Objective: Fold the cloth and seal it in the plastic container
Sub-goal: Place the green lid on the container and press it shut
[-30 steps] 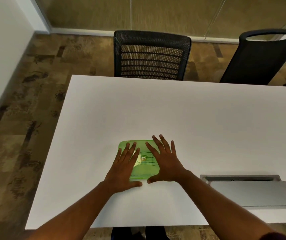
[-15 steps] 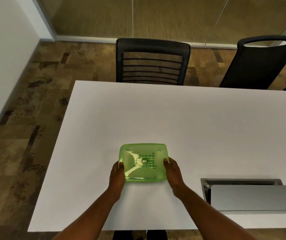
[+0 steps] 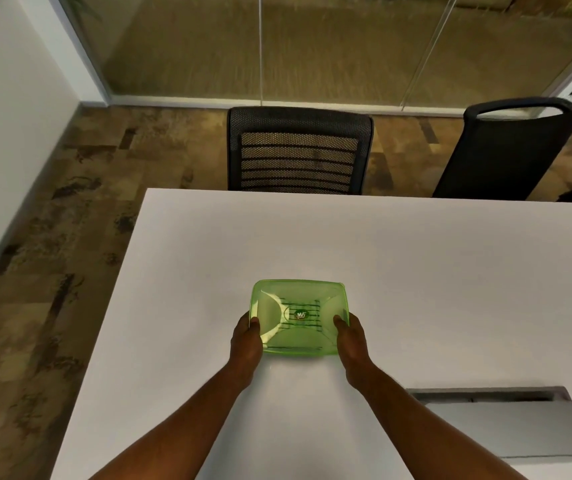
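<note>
A translucent green plastic container (image 3: 299, 318) with its lid on rests on the white table (image 3: 416, 271), near the front edge. A round logo and dark stripes show through the lid; these stripes may be the cloth inside, but I cannot tell for sure. My left hand (image 3: 245, 341) grips the container's left side, thumb on the lid's rim. My right hand (image 3: 351, 339) grips its right side the same way.
An open cable hatch (image 3: 506, 426) with a raised grey flap is set into the table at the front right. Two black chairs (image 3: 298, 154) (image 3: 506, 147) stand behind the far edge. The table's left edge drops to patterned floor.
A second ago both hands lay flat on the lid, pressing down. They have since moved to the container's sides and hold it there.
</note>
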The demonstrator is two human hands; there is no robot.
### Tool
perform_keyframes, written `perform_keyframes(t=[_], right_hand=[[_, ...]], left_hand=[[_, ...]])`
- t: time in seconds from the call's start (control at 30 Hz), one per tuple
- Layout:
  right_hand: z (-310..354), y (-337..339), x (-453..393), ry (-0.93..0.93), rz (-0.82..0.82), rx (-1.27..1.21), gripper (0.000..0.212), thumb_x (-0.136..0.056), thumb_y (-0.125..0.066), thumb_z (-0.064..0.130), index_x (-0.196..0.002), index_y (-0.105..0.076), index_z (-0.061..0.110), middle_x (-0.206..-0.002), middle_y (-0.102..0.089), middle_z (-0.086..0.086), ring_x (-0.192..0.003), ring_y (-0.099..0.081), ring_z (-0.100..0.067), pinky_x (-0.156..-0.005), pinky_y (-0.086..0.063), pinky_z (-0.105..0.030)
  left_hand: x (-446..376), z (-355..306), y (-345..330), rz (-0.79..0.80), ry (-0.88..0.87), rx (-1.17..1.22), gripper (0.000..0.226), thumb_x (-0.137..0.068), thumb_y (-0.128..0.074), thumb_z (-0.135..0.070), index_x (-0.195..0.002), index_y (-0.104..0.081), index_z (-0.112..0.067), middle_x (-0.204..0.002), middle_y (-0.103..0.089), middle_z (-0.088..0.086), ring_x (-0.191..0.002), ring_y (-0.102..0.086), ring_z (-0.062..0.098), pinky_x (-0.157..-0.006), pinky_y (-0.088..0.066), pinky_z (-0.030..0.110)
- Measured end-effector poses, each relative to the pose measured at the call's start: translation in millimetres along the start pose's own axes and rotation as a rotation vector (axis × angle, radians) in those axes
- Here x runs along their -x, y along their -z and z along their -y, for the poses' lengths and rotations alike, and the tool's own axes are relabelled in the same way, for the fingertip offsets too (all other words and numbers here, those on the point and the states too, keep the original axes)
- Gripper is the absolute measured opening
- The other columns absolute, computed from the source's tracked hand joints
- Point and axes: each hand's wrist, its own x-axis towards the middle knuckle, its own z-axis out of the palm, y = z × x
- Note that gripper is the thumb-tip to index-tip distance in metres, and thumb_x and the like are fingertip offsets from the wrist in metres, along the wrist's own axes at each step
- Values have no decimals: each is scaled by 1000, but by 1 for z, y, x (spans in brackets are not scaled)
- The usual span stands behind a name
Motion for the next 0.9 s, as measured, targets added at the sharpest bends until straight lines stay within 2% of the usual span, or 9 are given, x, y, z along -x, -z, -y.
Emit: perform_keyframes(t=[0.23, 0.37, 0.53, 0.9], right_hand=[[53, -12, -47, 4, -6, -36, 37, -106, -50, 22, -140, -56, 8, -135, -64, -14, -125, -60, -34, -111, -47, -50], [87, -26, -78, 25, -18, -28, 39, -106, -49, 25, -142, -54, 10, -137, -64, -14, -126, -60, -34, -112, -46, -53], [124, -50, -123, 52, -24, -29, 42, -106, -49, 28, -146, -50, 14, -140, -61, -11, -129, -58, -33, -114, -44, -52], [175, -84, -203, 67, -32, 57, 43, -106, -46, 34, -141, -51, 9, -136, -62, -16, -125, -59, -37, -110, -46, -54]], left_hand=[[-52, -53, -20, -7, 7, -2, 39, -108, -36, -18, -142, -53, -8, -140, -59, 17, -129, -54, 35, -113, -42, 46], [-86, -85, -31, -9, 3, 16, 39, -108, -36, -20, -142, -52, -8, -140, -58, 18, -130, -53, 37, -113, -42, 49], [-138, -121, -42, -36, 2, 49, 38, -108, -36, -18, -139, -54, -5, -137, -60, 18, -127, -55, 35, -111, -44, 45], [-224, -167, -58, -70, -14, -34, 39, -107, -36, -23, -138, -54, -6, -136, -60, 18, -125, -57, 37, -109, -45, 49]])
